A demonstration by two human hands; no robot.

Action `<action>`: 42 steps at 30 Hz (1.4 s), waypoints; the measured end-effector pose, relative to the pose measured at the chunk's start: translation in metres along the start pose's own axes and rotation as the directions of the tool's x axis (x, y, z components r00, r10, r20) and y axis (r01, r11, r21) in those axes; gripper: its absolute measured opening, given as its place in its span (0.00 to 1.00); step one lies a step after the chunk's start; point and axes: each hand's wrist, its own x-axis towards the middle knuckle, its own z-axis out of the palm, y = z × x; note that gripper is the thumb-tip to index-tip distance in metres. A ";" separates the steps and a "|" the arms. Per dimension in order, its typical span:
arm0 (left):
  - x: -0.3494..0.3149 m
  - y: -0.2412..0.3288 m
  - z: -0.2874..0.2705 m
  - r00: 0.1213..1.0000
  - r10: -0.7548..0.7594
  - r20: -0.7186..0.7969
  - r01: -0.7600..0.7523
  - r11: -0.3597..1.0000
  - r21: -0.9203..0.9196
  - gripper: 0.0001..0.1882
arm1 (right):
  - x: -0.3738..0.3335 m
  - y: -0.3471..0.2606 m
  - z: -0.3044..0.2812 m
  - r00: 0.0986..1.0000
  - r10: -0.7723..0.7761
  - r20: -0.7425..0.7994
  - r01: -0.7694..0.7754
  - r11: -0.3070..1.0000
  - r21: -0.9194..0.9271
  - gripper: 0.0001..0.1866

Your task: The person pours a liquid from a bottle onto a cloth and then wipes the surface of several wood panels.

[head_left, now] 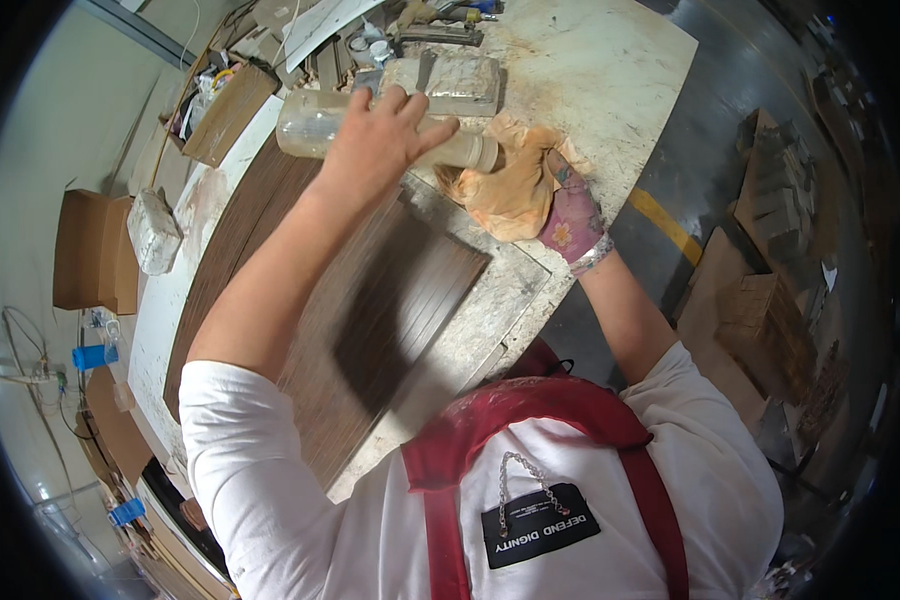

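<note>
My left hand (378,145) is wrapped round a cloudy clear plastic bottle (305,124), which lies tipped almost on its side with its neck pointing right. The bottle's mouth meets a bunched yellow-orange cloth (510,195). My right hand (573,218), in a purple flowered glove, grips that cloth from its right side. Whether any liquid is coming out cannot be made out. Below my hands, a dark brown wood-grain panel (440,305) rests on the worn white workbench (610,70), partly in shadow and partly behind my left arm.
Wrapped blocks (467,85) and assorted tools and scraps sit at the bench's far side. A white wrapped bundle (153,232) stands by the left edge, beside an open cardboard box (95,250). On the floor to the right are more cardboard boxes (770,325).
</note>
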 end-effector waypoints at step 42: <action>0.043 0.053 0.124 0.632 -0.757 0.164 0.196 -0.049 -0.979 0.45 | -0.025 -0.038 -0.083 0.999 -0.046 -0.005 0.045 0.991 -0.126 0.35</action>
